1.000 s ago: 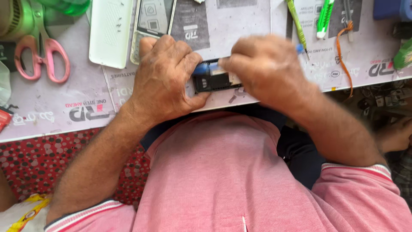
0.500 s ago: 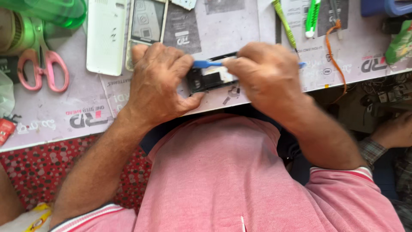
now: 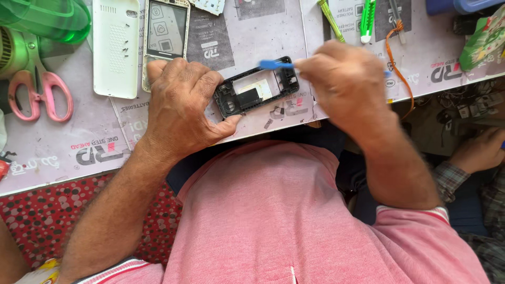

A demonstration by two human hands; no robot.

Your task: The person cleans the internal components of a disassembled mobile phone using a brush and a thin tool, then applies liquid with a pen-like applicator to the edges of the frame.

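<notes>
A black phone frame (image 3: pixel 256 92) lies on the printed paper mat (image 3: pixel 105 142) near the table's front edge. My left hand (image 3: pixel 181 108) pins its left end, thumb under the near side. My right hand (image 3: pixel 344 84) holds a blue plastic pry tool (image 3: pixel 274 64), whose flat tip sits over the frame's far right corner. The frame's inside shows an open cavity with a pale panel.
A white back cover (image 3: pixel 115 47) and a phone front with screen (image 3: pixel 167 31) lie at the back left. Pink scissors (image 3: pixel 39 89) and a green container (image 3: pixel 47 18) sit far left. Green tools (image 3: pixel 366 18) and an orange wire (image 3: pixel 392 50) lie back right. Another person's hand (image 3: pixel 481 152) rests at right.
My right hand has lifted off the phone frame and shifted right, uncovering it. The blue tool's tip now sits at the frame's far right corner. The view has shifted a little.
</notes>
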